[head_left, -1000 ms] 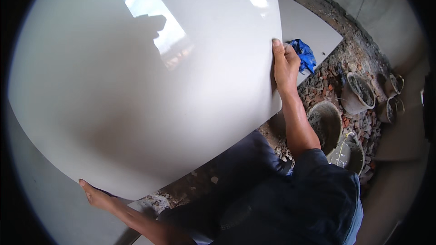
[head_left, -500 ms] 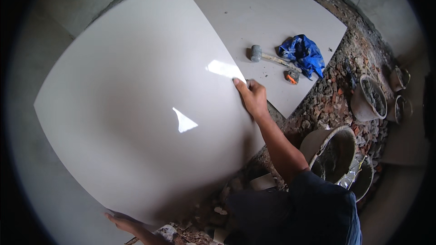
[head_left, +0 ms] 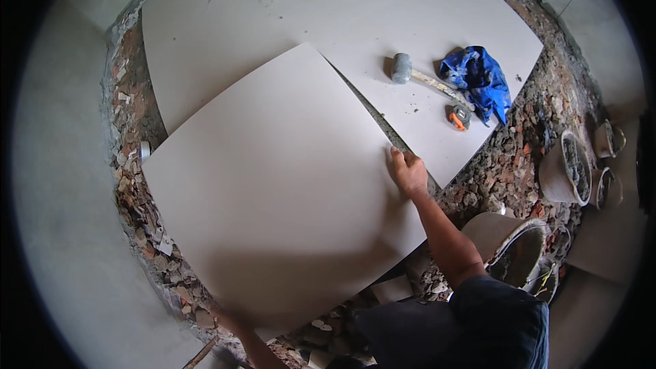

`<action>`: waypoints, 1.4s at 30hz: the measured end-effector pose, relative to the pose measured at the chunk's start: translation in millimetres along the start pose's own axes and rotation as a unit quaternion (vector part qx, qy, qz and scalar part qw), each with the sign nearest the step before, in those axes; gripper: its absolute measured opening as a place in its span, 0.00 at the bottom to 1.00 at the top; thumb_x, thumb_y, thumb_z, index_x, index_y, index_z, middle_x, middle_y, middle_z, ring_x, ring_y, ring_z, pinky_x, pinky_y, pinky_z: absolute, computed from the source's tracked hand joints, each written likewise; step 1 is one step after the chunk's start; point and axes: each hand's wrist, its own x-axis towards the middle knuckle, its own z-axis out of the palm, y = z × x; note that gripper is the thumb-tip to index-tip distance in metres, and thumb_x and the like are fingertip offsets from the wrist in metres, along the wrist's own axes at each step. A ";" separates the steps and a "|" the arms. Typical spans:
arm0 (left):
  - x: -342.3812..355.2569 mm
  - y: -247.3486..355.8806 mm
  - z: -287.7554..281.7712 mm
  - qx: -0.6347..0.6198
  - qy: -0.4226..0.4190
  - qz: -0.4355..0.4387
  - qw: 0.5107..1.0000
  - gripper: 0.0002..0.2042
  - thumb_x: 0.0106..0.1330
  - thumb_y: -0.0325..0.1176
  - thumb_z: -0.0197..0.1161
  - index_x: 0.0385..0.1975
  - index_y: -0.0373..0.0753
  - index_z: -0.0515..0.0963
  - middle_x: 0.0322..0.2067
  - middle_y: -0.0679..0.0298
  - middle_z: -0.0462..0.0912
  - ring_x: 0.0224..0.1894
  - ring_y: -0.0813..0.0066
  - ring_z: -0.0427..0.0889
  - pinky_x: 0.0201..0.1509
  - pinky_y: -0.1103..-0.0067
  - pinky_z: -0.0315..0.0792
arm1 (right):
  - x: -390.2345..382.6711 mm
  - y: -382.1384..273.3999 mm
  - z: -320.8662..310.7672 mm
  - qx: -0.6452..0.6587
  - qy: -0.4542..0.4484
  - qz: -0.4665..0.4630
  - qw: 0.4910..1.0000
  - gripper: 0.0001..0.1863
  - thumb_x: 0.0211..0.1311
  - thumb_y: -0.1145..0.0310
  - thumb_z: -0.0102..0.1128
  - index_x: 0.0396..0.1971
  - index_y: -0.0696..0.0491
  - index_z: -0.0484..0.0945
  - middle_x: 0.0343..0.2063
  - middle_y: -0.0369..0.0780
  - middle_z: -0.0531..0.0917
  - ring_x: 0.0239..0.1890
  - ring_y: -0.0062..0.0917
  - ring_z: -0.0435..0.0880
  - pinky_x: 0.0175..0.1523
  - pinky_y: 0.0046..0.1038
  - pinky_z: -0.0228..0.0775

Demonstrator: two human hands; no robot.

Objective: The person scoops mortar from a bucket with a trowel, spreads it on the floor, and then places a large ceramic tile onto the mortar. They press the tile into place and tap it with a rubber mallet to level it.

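Observation:
A large pale floor tile (head_left: 280, 184) is held between my two hands, its far corner overlapping the tiles (head_left: 232, 34) on the floor. My right hand (head_left: 410, 173) grips its right edge, thumb on top and the other fingers mostly out of sight. At the near left edge, my left hand (head_left: 229, 321) holds the tile from the side; its fingertips are hidden or blurred. A grey-headed mallet (head_left: 402, 68) lies on the floor tiles beyond my right hand. Beside it are an orange-and-black tape measure (head_left: 458, 118) and a crumpled blue cloth or bag (head_left: 477, 82).
Broken rubble (head_left: 512, 154) borders the tiles on the right and along the left wall (head_left: 68, 164). Several buckets stand right, a large mortar-stained bucket (head_left: 488, 232) close to my right arm. A small white cylinder (head_left: 145, 151) sits by the held tile's left corner.
The held tile has come down from a raised tilt to lie lower and flatter, uncovering floor tiles and rubble behind it. Both hands have moved slightly right and stay on its edges.

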 end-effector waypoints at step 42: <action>-18.4 13.1 106.2 -0.258 -0.017 -0.256 0.931 0.50 0.62 0.72 0.43 0.66 0.26 0.54 0.66 0.44 0.57 0.63 0.49 0.65 0.65 0.61 0.61 | 85.7 5.9 17.9 -0.060 0.014 -0.014 0.998 0.37 0.58 0.32 0.45 0.36 0.55 0.83 0.30 0.49 0.84 0.41 0.43 0.82 0.50 0.38 0.70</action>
